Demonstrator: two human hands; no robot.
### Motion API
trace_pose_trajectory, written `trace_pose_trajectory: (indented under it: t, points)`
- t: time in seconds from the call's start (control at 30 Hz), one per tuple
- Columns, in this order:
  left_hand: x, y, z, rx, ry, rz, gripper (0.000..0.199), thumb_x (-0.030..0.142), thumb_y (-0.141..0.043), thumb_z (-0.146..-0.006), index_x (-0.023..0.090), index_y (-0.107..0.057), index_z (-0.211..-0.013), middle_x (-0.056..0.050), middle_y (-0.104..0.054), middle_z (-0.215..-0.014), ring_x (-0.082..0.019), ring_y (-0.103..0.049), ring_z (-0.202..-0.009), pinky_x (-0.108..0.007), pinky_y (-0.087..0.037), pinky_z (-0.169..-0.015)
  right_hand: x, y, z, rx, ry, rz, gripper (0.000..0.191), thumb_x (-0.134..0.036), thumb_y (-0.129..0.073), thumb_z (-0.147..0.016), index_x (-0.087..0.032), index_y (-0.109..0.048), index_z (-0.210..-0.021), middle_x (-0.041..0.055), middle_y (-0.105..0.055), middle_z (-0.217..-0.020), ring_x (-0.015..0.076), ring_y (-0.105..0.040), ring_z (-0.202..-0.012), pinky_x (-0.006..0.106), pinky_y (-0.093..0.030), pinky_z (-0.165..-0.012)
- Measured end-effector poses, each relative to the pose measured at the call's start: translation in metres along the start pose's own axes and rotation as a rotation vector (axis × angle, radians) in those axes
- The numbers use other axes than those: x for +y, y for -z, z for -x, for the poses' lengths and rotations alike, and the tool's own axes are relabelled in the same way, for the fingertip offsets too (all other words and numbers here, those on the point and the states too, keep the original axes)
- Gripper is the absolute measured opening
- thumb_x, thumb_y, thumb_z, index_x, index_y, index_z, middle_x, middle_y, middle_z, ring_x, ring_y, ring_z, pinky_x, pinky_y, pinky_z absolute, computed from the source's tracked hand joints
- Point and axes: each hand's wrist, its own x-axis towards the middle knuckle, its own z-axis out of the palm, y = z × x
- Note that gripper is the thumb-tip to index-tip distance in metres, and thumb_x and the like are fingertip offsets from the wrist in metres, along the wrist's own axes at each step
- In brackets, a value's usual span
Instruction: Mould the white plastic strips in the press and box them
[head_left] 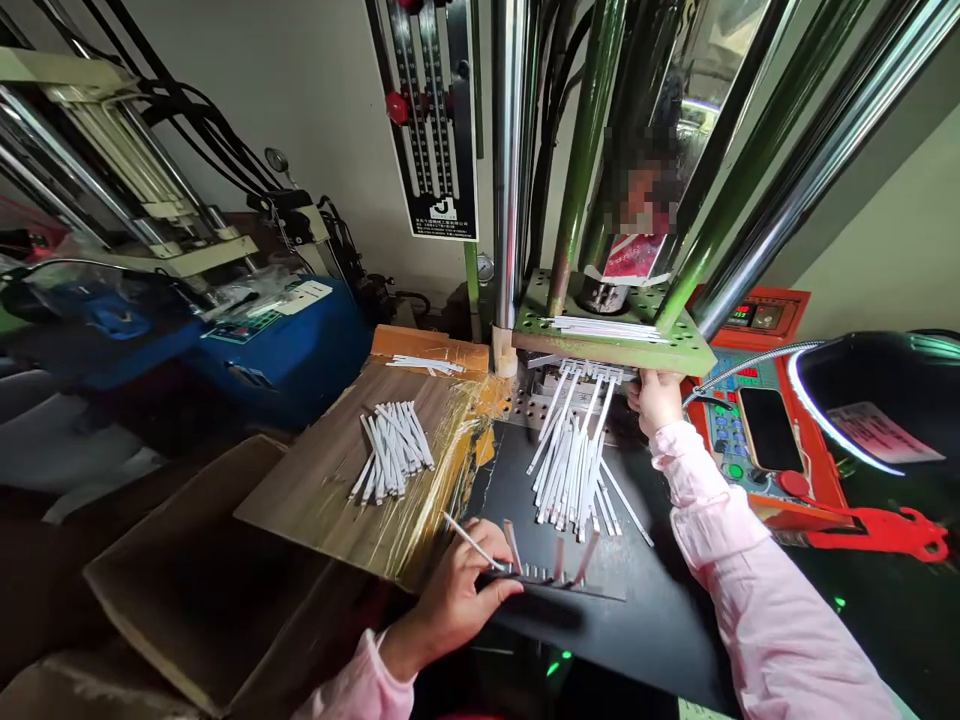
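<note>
There's the left hand (448, 598) pinching a white plastic strip (471, 541) firmly between narrowed fingers, just beside the slotted metal jig (555, 577), while the right hand (655, 400) clasps the strip-loaded metal bar (592, 371).

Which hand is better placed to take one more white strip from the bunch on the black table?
Probably the right hand: it seems empty and sits beside the top of the white strips, while the left hand pinches a strip over the low comb-like fixture.
</note>
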Motion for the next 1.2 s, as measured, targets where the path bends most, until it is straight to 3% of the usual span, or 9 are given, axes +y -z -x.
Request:
trace_pose_trajectory:
  t: [0.13, 0.33, 0.47, 0.57, 0.7, 0.83, 0.93, 1.03, 1.2]
  points:
    - [0.014, 0.020, 0.001, 0.108, -0.034, 0.043, 0.018, 0.036, -0.066, -0.093, 0.018, -0.067, -0.093, -0.005, -0.068, -0.092, -0.019, -0.065, -0.090, -0.031, -0.053, -0.083, -0.012, 0.021, 0.064, 0.007, -0.116, -0.143, 0.038, -0.059, -0.050, -0.093, -0.025, -0.041, -0.080, -0.0098, -0.034, -0.052, 0.0074, -0.026, -0.038, 0.019, -0.020, -0.034]
    - [0.043, 0.077, -0.009, 0.030, -0.036, -0.089, 0.015, 0.036, -0.066, -0.092, 0.021, -0.069, -0.090, -0.003, -0.067, -0.088, -0.018, -0.063, -0.088, -0.030, -0.052, -0.082, -0.028, 0.047, 0.181, -0.030, -0.276, -0.144, 0.036, -0.056, -0.061, -0.088, -0.025, -0.045, -0.078, -0.0072, -0.038, -0.054, 0.0080, -0.030, -0.041, 0.022, -0.024, -0.038]
    - [0.047, 0.091, -0.023, 0.047, -0.065, -0.161, 0.010, 0.031, -0.069, -0.090, 0.021, -0.066, -0.089, -0.001, -0.065, -0.087, -0.018, -0.063, -0.087, -0.029, -0.052, -0.080, -0.021, 0.052, 0.235, -0.095, -0.291, 0.100, 0.040, -0.058, -0.052, -0.092, -0.026, -0.041, -0.071, -0.0035, -0.042, -0.057, 0.0127, -0.039, -0.046, 0.026, -0.032, -0.040]
    - [0.040, 0.082, -0.033, 0.048, -0.099, -0.150, 0.008, 0.028, -0.070, -0.089, 0.021, -0.065, -0.090, -0.002, -0.065, -0.090, -0.018, -0.063, -0.090, -0.031, -0.051, -0.085, -0.011, 0.055, 0.251, -0.162, -0.156, 0.539, 0.038, -0.061, -0.042, -0.093, -0.026, -0.048, -0.078, -0.0009, -0.049, -0.059, 0.0172, -0.048, -0.050, 0.030, -0.038, -0.048]
    - [0.028, 0.058, -0.047, 0.047, -0.124, -0.105, 0.009, 0.024, -0.072, -0.088, 0.021, -0.065, -0.091, -0.002, -0.065, -0.093, -0.018, -0.063, -0.093, -0.032, -0.051, -0.088, -0.017, 0.061, 0.246, -0.176, -0.094, 0.945, 0.045, -0.067, -0.043, -0.088, -0.025, -0.059, -0.093, -0.0006, -0.053, -0.057, 0.0198, -0.052, -0.048, 0.031, -0.037, -0.050]
    - [0.024, 0.035, -0.065, 0.030, -0.132, -0.083, 0.007, 0.024, -0.070, -0.089, 0.021, -0.067, -0.094, -0.003, -0.064, -0.097, -0.019, -0.062, -0.096, -0.033, -0.050, -0.089, -0.045, 0.058, 0.222, -0.400, -0.131, 0.409, 0.051, -0.062, -0.047, -0.092, -0.024, -0.058, -0.124, 0.0028, -0.067, -0.078, 0.0182, -0.062, -0.064, 0.030, -0.050, -0.058]
    - [0.020, 0.022, -0.091, -0.044, -0.091, -0.085, 0.009, 0.021, -0.067, -0.090, 0.022, -0.071, -0.098, -0.003, -0.062, -0.101, -0.018, -0.062, -0.096, -0.031, -0.050, -0.089, -0.057, 0.051, 0.190, -0.489, -0.137, 0.209, 0.048, -0.059, -0.062, -0.085, -0.023, -0.066, -0.116, 0.0029, -0.066, -0.075, 0.0173, -0.060, -0.063, 0.029, -0.053, -0.055]
    - [0.003, 0.010, -0.134, -0.045, 0.001, 0.037, 0.014, 0.018, -0.073, -0.082, 0.020, -0.073, -0.096, -0.004, -0.063, -0.101, -0.016, -0.063, -0.092, -0.029, -0.052, -0.087, -0.048, 0.045, 0.141, -0.411, -0.082, 0.217, 0.043, -0.058, -0.072, -0.076, -0.022, -0.073, -0.099, 0.0044, -0.069, -0.078, 0.0179, -0.061, -0.065, 0.030, -0.054, -0.057]
    - [-0.044, -0.016, -0.227, 0.053, 0.325, 0.330, 0.023, 0.002, -0.072, -0.072, 0.012, -0.072, -0.093, -0.007, -0.072, -0.095, -0.017, -0.066, -0.090, -0.031, -0.055, -0.089, -0.003, 0.036, 0.041, -0.221, 0.124, 0.396, 0.041, -0.055, -0.063, -0.082, -0.021, -0.072, -0.102, 0.0058, -0.072, -0.085, 0.0185, -0.063, -0.067, 0.036, -0.057, -0.065]
